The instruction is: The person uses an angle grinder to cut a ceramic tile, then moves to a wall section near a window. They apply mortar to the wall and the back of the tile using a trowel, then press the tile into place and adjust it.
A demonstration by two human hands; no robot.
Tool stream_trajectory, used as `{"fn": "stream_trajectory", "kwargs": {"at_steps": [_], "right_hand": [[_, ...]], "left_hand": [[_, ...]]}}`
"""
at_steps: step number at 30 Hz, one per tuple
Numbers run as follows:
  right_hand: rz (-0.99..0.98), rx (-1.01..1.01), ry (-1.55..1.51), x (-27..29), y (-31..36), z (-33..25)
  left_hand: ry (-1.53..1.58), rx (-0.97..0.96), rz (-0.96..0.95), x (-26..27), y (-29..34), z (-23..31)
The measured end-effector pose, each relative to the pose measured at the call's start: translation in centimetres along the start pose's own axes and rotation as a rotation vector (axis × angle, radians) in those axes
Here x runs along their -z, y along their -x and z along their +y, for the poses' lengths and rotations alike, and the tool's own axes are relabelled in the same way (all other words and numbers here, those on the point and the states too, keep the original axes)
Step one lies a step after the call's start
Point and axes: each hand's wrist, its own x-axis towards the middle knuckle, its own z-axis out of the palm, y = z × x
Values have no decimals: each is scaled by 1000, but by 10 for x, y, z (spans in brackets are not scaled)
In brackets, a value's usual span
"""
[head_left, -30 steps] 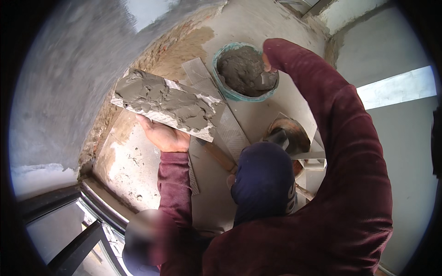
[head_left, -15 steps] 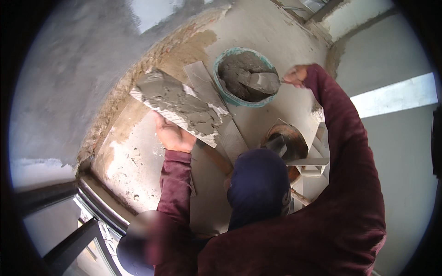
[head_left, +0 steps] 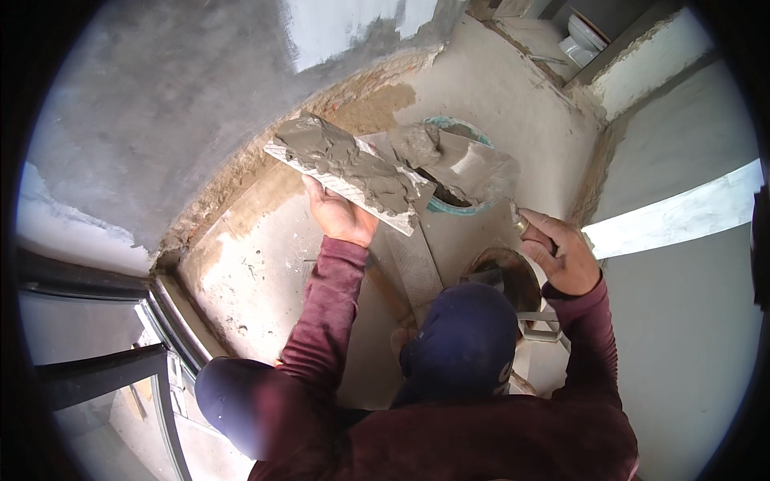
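My left hand supports from below a board with a ridged pale edge, its thumb and fingers partly hidden under it. A thick layer of wet grey mortar covers the board, which is tilted. My right hand is closed round the handle of a trowel. A lump of mortar sits on the far end of its blade, close to the board's right side. Beneath the trowel stands a green-rimmed bucket of mortar, mostly covered by the blade and board.
A grey plastered wall with a rough lower edge runs along the left. Near my dark-blue-clad knee lies a round rusty-brown container. A flat plank rests on the floor. A glazed frame stands at lower left.
The trowel has come up out of the bucket carrying mortar, and my right hand has moved down and nearer. The board has shifted right in view, now closer to the bucket.
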Motion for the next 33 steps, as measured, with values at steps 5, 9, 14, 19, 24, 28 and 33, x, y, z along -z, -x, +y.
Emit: {"fn": "stream_trajectory", "kwargs": {"at_steps": [5,9,14,19,24,28,33], "right_hand": [[244,245,244,-33,-9,-16],[236,300,477,-45,-17,-25],[316,323,484,-35,-14,-34],[318,336,578,-17,-6,-32],[259,418,677,-19,-3,-25],[284,310,606,2,13,-18],[384,448,925,30,-10,57]], "left_hand": [[20,-15,-79,-12,9,0],[73,5,-57,-19,16,-1],[82,7,-27,-23,23,7],[69,-10,-43,-26,23,7],[67,-33,-70,-24,23,7],[48,-20,-112,-21,19,5],[-22,16,-123,-24,18,6]]}}
